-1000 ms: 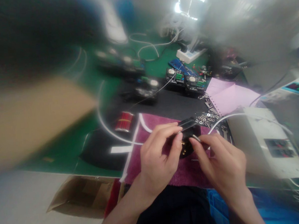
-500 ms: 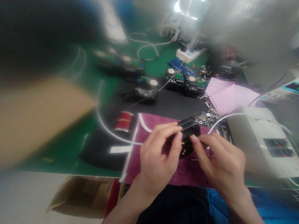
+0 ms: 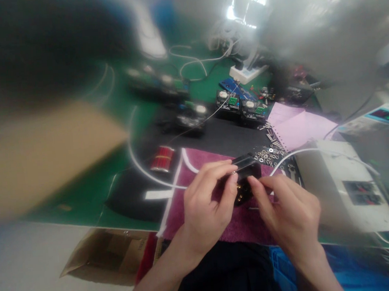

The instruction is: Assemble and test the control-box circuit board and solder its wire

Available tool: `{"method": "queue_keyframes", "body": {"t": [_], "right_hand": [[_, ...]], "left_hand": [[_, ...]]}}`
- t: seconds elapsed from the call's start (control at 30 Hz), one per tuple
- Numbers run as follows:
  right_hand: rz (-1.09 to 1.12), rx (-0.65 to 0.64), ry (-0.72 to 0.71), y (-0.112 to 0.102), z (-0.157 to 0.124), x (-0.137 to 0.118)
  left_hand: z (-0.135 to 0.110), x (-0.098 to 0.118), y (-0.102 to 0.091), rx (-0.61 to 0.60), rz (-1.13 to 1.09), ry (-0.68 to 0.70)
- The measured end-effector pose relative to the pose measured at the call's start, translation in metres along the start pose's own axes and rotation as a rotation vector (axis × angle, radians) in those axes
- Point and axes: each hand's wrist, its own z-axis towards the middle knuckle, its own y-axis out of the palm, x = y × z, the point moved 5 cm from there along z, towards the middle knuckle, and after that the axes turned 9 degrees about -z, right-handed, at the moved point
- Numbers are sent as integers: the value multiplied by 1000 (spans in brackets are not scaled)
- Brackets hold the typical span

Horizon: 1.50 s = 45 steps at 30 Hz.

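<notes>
A black device part [image 3: 248,170] with brass-coloured fittings sits over the purple cloth [image 3: 232,226], between my hands. My left hand [image 3: 207,201] is closed at its left side, thumb and fingertips pinched on it. A thin shiny strip runs along the top from those fingertips; whether it is separate, I cannot tell. My right hand [image 3: 288,203] is closed in a pinch at the part's right side, and what its fingertips hold is hidden. A thin pale rod [image 3: 253,208] lies on the cloth below the part.
Loose nuts and washers [image 3: 266,154] lie beyond my right hand. A pale metal box [image 3: 335,181] stands at right, near pink paper [image 3: 298,123]. Circuit modules [image 3: 228,100], a red bundle [image 3: 162,158] and a power strip [image 3: 247,72] are farther back. A white tube [image 3: 143,166] curves at left.
My right fingertips have shifted slightly; the small pale piece seen in them earlier is now hidden. My left hand keeps its grip, and the view has moved a little.
</notes>
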Motion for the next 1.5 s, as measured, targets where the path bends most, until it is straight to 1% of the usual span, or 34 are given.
{"method": "queue_keyframes", "body": {"t": [0.13, 0.33, 0.53, 0.77, 0.93, 1.2, 1.33, 1.5], "right_hand": [[40, 21, 11, -1, -2, 0], [5, -2, -6, 1, -1, 0], [50, 20, 33, 0, -3, 2], [9, 1, -8, 0, 0, 1], [44, 4, 31, 2, -9, 5], [24, 69, 109, 4, -24, 16], [9, 81, 127, 10, -30, 18], [27, 62, 153, 19, -37, 21]], "left_hand": [[0, 0, 0, 0, -1, 8], [0, 1, 0, 5, 13, 7], [0, 0, 0, -10, 20, 7], [0, 0, 0, 1, 30, 2], [0, 1, 0, 15, 10, 3], [-2, -2, -1, 33, 6, -19], [-2, -2, -1, 36, -9, -19], [-1, -1, 0, 33, -4, -12]]}}
